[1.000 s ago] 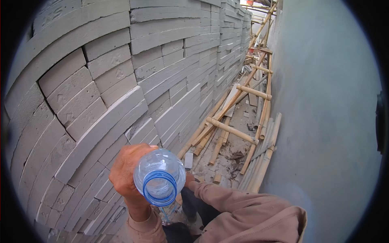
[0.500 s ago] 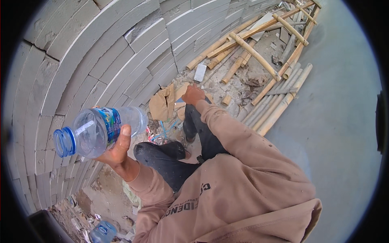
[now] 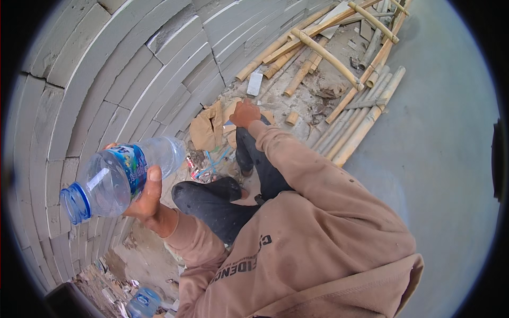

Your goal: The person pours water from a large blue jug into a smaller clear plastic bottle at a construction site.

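Note:
My left hand is wrapped round a clear plastic bottle with a blue neck ring and a blue label. The bottle lies tilted on its side, its uncapped mouth toward the left; no liquid can be made out in it. Over by my knee, my right hand is closed, and a flat, pale scraper sticks out beyond its fingers. The scraper's grip is mostly hidden in the hand. Below that hand, torn brown cardboard lies on the ground.
A wall of grey blocks curves along the left and far side. Bamboo poles and a bamboo frame lie at the far right beside a smooth grey wall. Another plastic bottle and rubble lie at lower left.
The bottle in my left hand has moved slightly left, its mouth tipping a little lower. My right hand stays by the knee, and the whole view has shifted slightly.

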A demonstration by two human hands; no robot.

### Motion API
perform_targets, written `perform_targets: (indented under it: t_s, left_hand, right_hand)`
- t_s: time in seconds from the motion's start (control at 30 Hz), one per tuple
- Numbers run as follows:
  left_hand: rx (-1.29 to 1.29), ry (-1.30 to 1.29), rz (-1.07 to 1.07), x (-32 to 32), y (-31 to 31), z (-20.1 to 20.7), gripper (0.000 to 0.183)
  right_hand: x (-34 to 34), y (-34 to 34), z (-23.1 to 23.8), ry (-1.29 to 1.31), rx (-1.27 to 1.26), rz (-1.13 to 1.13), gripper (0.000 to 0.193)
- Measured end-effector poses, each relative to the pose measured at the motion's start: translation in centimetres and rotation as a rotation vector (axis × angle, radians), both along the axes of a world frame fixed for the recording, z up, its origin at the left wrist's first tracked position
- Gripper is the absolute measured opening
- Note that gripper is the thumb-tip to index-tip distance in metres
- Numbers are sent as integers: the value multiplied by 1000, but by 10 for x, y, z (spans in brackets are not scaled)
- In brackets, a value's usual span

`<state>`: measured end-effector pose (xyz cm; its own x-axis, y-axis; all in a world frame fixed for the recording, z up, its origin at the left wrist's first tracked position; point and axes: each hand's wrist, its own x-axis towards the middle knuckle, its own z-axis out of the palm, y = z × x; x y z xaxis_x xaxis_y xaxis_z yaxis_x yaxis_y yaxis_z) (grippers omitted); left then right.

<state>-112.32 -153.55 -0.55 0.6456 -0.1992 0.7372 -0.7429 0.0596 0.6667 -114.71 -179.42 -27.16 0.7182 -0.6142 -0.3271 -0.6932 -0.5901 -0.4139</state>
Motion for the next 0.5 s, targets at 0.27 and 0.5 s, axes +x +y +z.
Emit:
perform_targets:
  t_s: [0.27,0.5]
  left_hand:
    - [-29,-7,39,4,-2,-4,83]
    - [-74,23,26,8,-12,-7,83]
  right_hand:
    - [0,1,-4,8,-9,-34,48]
    - [-2,-4,-12,-36,-11,-33,48]
